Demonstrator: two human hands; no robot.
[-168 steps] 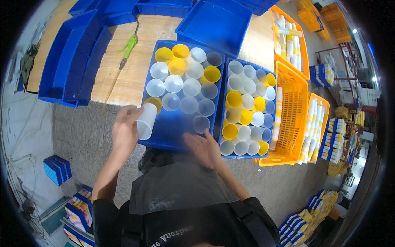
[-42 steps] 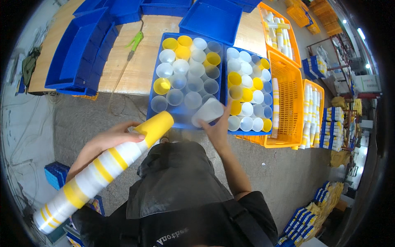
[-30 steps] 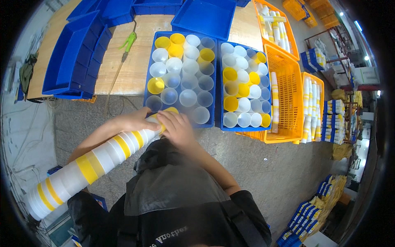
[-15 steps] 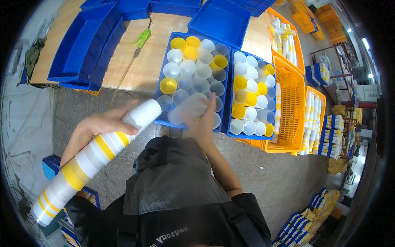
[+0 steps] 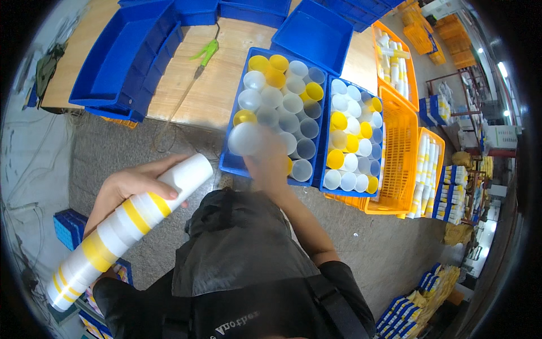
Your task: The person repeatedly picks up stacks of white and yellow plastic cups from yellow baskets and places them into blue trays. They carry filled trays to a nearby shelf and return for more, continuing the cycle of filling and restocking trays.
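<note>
My left hand (image 5: 141, 183) is closed around a long stack of nested cups (image 5: 116, 226), white and translucent with yellow bands. The stack slants from the lower left up toward the blue crate. My right hand (image 5: 270, 166), smeared by motion, is at the near side of a blue crate (image 5: 226, 161) filled with upright cups. In its fingers is a whitish translucent cup (image 5: 246, 139), tilted and blurred over the crate's near left corner. Several clear, frosted and yellow cups (image 5: 292, 103) stand in rows beyond it. My right hand hides some of the nearest ones.
A second blue crate of cups (image 5: 350, 144) stands to the right, beside an orange basket (image 5: 400, 164). Empty blue bins (image 5: 113, 62) and a green air gun (image 5: 208, 52) with a hose lie on the wooden table (image 5: 186, 101). More orange baskets hold cup stacks.
My right hand has moved left and slightly nearer with the cup, toward the crate's near left corner. My left hand still holds the stack, its top end a little lower. The view has shifted slightly.
</note>
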